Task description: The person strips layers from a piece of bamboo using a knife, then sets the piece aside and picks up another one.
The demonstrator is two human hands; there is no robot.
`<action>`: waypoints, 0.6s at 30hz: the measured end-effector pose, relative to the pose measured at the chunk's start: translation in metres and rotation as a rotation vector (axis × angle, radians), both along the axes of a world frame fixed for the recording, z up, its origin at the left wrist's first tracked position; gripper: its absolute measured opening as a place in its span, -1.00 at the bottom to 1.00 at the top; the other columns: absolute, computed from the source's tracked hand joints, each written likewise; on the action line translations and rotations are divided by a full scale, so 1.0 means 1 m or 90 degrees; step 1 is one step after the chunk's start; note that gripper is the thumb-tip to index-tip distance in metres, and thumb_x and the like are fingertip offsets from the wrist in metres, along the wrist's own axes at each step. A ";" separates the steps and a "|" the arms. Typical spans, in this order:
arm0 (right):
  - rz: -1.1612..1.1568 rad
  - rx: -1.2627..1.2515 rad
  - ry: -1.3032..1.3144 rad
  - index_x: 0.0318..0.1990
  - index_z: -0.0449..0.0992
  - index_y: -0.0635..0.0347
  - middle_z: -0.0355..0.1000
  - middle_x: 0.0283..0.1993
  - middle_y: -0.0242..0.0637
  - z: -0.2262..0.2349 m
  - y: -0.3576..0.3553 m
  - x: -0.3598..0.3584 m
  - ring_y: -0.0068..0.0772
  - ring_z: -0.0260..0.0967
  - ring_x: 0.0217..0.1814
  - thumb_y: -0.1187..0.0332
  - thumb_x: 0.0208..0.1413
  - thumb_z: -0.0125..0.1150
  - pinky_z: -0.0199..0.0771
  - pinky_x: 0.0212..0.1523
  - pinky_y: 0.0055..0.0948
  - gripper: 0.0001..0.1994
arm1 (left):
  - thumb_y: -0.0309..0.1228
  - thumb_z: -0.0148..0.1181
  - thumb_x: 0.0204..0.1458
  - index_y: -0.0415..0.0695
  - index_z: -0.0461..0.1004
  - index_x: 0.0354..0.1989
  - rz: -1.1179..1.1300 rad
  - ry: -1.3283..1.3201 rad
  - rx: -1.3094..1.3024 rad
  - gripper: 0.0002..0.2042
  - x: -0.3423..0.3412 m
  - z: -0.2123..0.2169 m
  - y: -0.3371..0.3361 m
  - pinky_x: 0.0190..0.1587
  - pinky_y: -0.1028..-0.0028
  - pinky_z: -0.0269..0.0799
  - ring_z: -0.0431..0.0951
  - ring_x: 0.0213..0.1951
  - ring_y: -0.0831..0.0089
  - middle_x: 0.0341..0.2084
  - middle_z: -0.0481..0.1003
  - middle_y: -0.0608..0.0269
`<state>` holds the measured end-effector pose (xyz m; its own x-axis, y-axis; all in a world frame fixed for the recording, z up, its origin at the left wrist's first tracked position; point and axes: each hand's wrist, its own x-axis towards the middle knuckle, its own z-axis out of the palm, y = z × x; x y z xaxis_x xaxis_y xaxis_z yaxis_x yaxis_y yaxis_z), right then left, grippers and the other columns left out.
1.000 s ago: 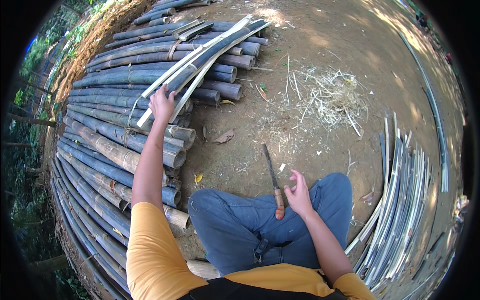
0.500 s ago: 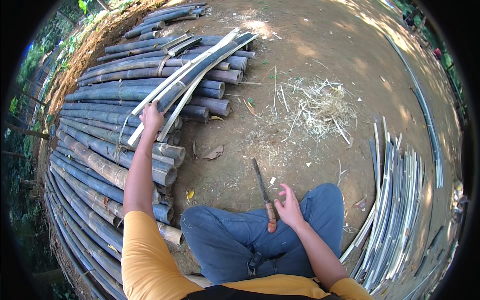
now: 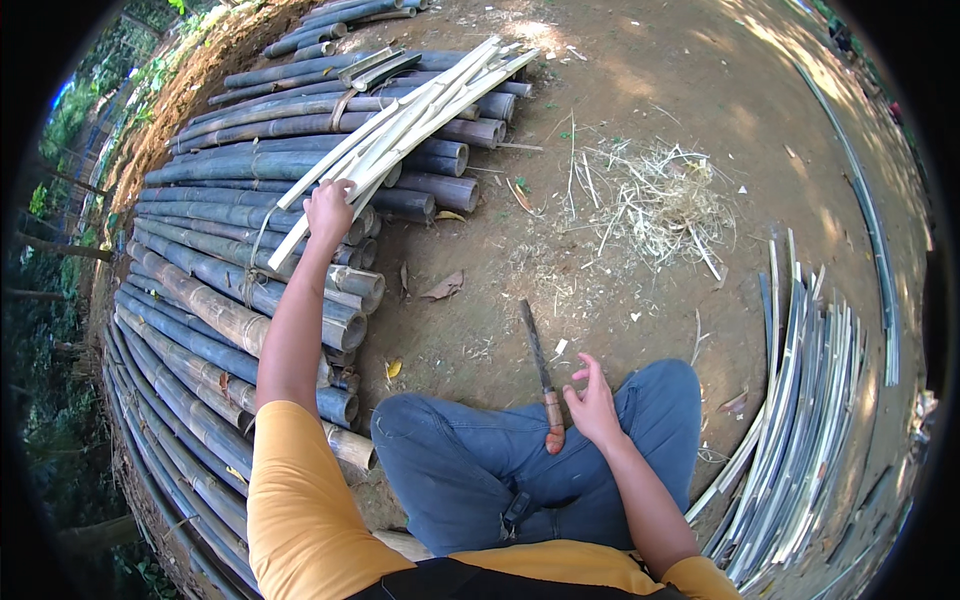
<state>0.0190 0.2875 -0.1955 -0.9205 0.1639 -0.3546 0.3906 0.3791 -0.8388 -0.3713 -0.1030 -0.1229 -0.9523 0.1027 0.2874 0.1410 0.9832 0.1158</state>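
Note:
Split bamboo strips with pale inner faces lie in a loose bunch across the pile of bamboo poles at the upper left. My left hand reaches out to the near end of the bunch, its fingers closed round a strip. Over my right thigh hovers my right hand, empty, with its fingers apart and slightly curled. Beside it a long knife with a dark blade and a brown wooden handle rests on my lap, blade pointing away. The right hand does not grip the knife.
Dark bamboo poles are stacked along the left. A heap of pale shavings lies on the dirt ahead. To the right is a bundle of narrow bamboo strips, with a long pole beyond it. My crossed legs fill the near middle.
The dark outer face in the middle of the strip bunch has turned out of sight; pale inner faces show instead. My left hand stays at the near end. The whole view has shifted slightly.

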 end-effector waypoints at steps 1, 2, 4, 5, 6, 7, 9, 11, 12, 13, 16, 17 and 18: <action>-0.006 -0.003 -0.003 0.36 0.12 0.18 0.38 -0.04 -0.12 0.001 0.001 0.000 -0.36 0.38 -0.46 0.45 0.10 0.19 0.46 -0.28 -0.31 -0.35 | -0.60 0.17 -0.13 0.00 0.63 -0.23 -0.014 0.001 0.001 -0.71 0.001 0.004 0.008 -0.19 0.13 0.36 0.59 -0.16 0.20 -0.28 0.60 0.24; -0.010 -0.003 -0.001 0.36 0.11 0.18 0.38 -0.04 -0.12 -0.001 0.002 0.001 -0.37 0.38 -0.46 0.45 0.10 0.19 0.46 -0.29 -0.31 -0.35 | -0.59 0.18 -0.14 0.00 0.64 -0.25 -0.028 0.002 0.002 -0.73 0.003 0.009 0.016 -0.20 0.13 0.37 0.60 -0.17 0.21 -0.30 0.60 0.25; -0.008 -0.006 0.005 0.36 0.11 0.18 0.38 -0.05 -0.11 -0.001 0.001 0.001 -0.38 0.38 -0.48 0.44 0.11 0.19 0.46 -0.31 -0.32 -0.35 | -0.58 0.18 -0.13 0.00 0.64 -0.27 -0.036 0.022 0.003 -0.74 0.004 0.013 0.017 -0.21 0.14 0.37 0.60 -0.19 0.22 -0.33 0.61 0.26; 0.000 -0.006 -0.006 0.36 0.11 0.18 0.38 -0.05 -0.11 -0.001 0.001 0.002 -0.34 0.40 -0.43 0.45 0.11 0.19 0.46 -0.27 -0.30 -0.35 | -0.57 0.19 -0.13 0.00 0.64 -0.27 -0.040 0.031 0.003 -0.75 0.004 0.015 0.017 -0.21 0.15 0.37 0.61 -0.20 0.22 -0.34 0.61 0.27; 0.002 -0.005 -0.018 0.36 0.11 0.19 0.38 -0.05 -0.10 0.002 0.001 0.001 -0.30 0.43 -0.38 0.45 0.11 0.19 0.47 -0.22 -0.29 -0.35 | -0.52 0.21 -0.10 0.01 0.65 -0.27 -0.061 0.052 0.012 -0.78 0.005 0.021 0.022 -0.21 0.15 0.37 0.61 -0.19 0.21 -0.35 0.61 0.25; 0.004 -0.005 -0.029 0.36 0.11 0.19 0.38 -0.05 -0.09 0.004 0.001 0.001 -0.26 0.45 -0.33 0.45 0.10 0.19 0.48 -0.18 -0.27 -0.35 | -0.49 0.24 -0.10 0.00 0.65 -0.27 -0.078 0.067 0.012 -0.80 0.007 0.027 0.027 -0.20 0.17 0.41 0.61 -0.21 0.20 -0.35 0.61 0.24; 0.015 0.020 0.004 0.35 0.10 0.20 0.38 -0.05 -0.08 -0.007 0.002 0.002 -0.15 0.46 -0.18 0.44 0.10 0.19 0.45 -0.07 -0.22 -0.35 | -0.42 0.29 -0.10 -0.02 0.66 -0.26 -0.113 0.096 0.014 -0.81 0.011 0.045 0.041 -0.17 0.22 0.49 0.62 -0.24 0.19 -0.37 0.62 0.21; 0.014 0.030 0.009 0.35 0.10 0.21 0.38 -0.05 -0.06 -0.011 0.005 0.004 -0.06 0.44 -0.05 0.43 0.10 0.19 0.42 0.02 -0.18 -0.35 | -0.41 0.31 -0.09 0.00 0.66 -0.26 -0.155 0.117 -0.009 -0.82 0.023 0.064 0.073 -0.17 0.23 0.42 0.60 -0.22 0.23 -0.37 0.62 0.25; 0.012 0.025 0.003 0.35 0.09 0.21 0.38 -0.05 -0.06 -0.007 0.004 0.002 -0.02 0.42 0.01 0.42 0.09 0.19 0.40 0.06 -0.16 -0.35 | -0.41 0.31 -0.09 0.01 0.66 -0.26 -0.175 0.128 -0.019 -0.82 0.029 0.077 0.087 -0.16 0.24 0.40 0.59 -0.22 0.24 -0.36 0.62 0.26; 0.014 0.019 -0.005 0.35 0.09 0.21 0.38 -0.05 -0.05 -0.004 0.003 0.003 0.02 0.40 0.06 0.42 0.09 0.19 0.38 0.10 -0.15 -0.34 | -0.42 0.31 -0.08 0.02 0.65 -0.26 -0.192 0.137 -0.029 -0.82 0.036 0.084 0.096 -0.16 0.25 0.37 0.58 -0.21 0.25 -0.36 0.62 0.27; 0.014 0.031 0.024 0.35 0.08 0.20 0.38 -0.04 -0.04 -0.005 0.005 0.005 0.01 0.41 0.03 0.40 0.09 0.19 0.39 0.10 -0.16 -0.34 | -0.44 0.30 -0.07 0.09 0.59 -0.14 -0.256 0.151 -0.048 -0.72 0.050 0.106 0.136 -0.16 0.27 0.30 0.56 -0.20 0.30 -0.38 0.64 0.37; 0.014 0.034 0.031 0.35 0.08 0.20 0.38 -0.05 -0.04 -0.005 0.007 0.007 0.01 0.41 0.03 0.40 0.09 0.18 0.39 0.10 -0.15 -0.34 | -0.44 0.30 -0.07 0.10 0.57 -0.11 -0.275 0.154 -0.047 -0.70 0.058 0.114 0.151 -0.15 0.28 0.30 0.56 -0.21 0.30 -0.38 0.64 0.39; 0.016 0.034 0.038 0.35 0.07 0.19 0.38 -0.05 -0.04 -0.004 0.007 0.009 0.01 0.41 0.03 0.40 0.09 0.18 0.39 0.10 -0.15 -0.34 | -0.45 0.29 -0.06 0.12 0.54 -0.07 -0.289 0.155 -0.068 -0.67 0.066 0.120 0.163 -0.15 0.28 0.29 0.56 -0.20 0.33 -0.39 0.65 0.41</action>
<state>0.0278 0.2947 -0.1991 -0.9440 0.1572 -0.2900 0.3298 0.4327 -0.8391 -0.3052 0.0603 -0.0031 -0.7125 0.5298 0.4600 0.5653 0.8219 -0.0709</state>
